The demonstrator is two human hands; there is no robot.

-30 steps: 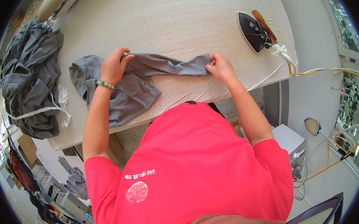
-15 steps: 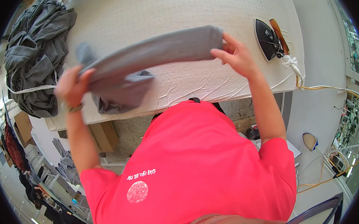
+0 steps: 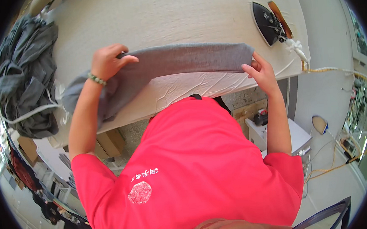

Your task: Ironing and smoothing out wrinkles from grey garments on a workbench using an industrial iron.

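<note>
Grey garment (image 3: 197, 58) up in both hands, drawn out in a long flat band over the near side of the padded table (image 3: 211, 12)! Left hand (image 3: 107, 63) has its grip closed over the far edge, thumb laid along the cloth; right hand (image 3: 261, 72) pinches the narrow end, thumb on the near face and fingers tucked at the corner. Loose cloth bunches beside and behind the left forearm, some of it at the table's near edge.

How does it handle? Light, I'd judge, soft and limp, with a matt face that shouldn't slip much. Nothing fragile, though it looks likely to sag or crease without support at both ends. Best holds: the end corners and that long far edge; a grab mid-band would probably just crumple it.

Containers now! Below the table, a brown cardboard box (image 3: 109, 143), contents hidden from this angle. Over on the right, a white box-like unit (image 3: 294, 136) carries a dark object (image 3: 261, 117) on top; its inside can't be seen. And the heaped grey cloth (image 3: 25, 73) at left? No container visible, just a white strip (image 3: 34, 112) across it.
</note>
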